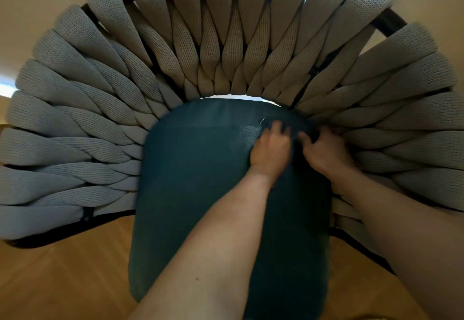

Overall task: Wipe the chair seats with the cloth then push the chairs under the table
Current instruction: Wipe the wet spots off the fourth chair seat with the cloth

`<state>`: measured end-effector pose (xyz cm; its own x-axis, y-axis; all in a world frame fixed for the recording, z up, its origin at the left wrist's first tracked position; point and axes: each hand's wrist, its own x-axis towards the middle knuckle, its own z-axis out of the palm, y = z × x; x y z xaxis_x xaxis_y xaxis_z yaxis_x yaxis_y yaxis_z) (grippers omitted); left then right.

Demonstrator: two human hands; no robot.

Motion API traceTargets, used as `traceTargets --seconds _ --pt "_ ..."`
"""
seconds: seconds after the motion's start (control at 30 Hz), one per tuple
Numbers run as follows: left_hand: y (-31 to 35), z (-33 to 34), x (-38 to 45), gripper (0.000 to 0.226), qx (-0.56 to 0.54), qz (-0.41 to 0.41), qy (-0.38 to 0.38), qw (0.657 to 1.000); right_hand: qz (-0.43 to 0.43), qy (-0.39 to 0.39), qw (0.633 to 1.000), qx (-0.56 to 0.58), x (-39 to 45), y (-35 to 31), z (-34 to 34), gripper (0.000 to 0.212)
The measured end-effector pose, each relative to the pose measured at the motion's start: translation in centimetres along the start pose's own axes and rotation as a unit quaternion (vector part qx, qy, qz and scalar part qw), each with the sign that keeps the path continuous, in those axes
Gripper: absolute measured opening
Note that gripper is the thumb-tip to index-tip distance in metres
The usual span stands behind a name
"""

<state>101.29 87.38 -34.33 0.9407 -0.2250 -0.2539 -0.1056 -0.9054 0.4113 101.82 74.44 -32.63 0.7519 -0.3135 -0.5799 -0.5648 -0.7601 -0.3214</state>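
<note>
A chair with a curved back of woven beige straps (226, 43) fills the head view. Its seat is a dark teal cushion (195, 194). A cloth (247, 135) of nearly the same teal lies on the cushion's far right corner, with a loose thread at its far edge. My left hand (271, 151) presses down on the cloth, fingers curled over it. Just to the right, my right hand (325, 152) curls its fingers into a bunched fold of the cloth, next to the strap wall. The hands hide most of the cloth.
The chair's dark metal frame (391, 20) shows behind the straps. Wooden floor (62, 277) lies on both sides of the cushion's front. The straps wrap closely around the left, back and right of the seat. No table is in view.
</note>
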Motion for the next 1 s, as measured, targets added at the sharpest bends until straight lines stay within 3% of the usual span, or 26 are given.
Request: traceTargets --seconds 0.17,0.33,0.63,0.77,0.93,1.0 --pt "-6.8 -2.3 -0.4 0.044 0.017 -0.039 0.029 0.999 -0.041 0.016 0.999 -0.006 -0.3 -2.3 0.8 0.089" --pt "-13.8 -4.9 -1.5 0.043 0.024 -0.085 0.082 0.993 -0.021 0.002 0.999 -0.040 0.3 -3.5 1.6 0.110" --pt "-23.3 -7.6 -2.9 0.034 0.059 -0.123 0.153 0.979 0.009 0.014 0.997 -0.070 0.6 -4.2 2.5 0.111" --pt "-22.6 -7.4 -2.7 0.035 0.033 -0.148 0.183 0.971 0.012 0.005 0.999 -0.036 0.4 -4.3 2.0 0.105" --pt "-19.7 -7.2 -0.4 0.036 -0.048 -0.208 0.208 0.955 -0.005 0.027 0.998 0.054 0.5 -4.2 1.3 0.075" --pt "-18.0 -6.7 0.9 0.034 -0.067 -0.197 0.205 0.957 0.008 0.027 0.997 0.068 0.8 -4.0 1.2 0.083"
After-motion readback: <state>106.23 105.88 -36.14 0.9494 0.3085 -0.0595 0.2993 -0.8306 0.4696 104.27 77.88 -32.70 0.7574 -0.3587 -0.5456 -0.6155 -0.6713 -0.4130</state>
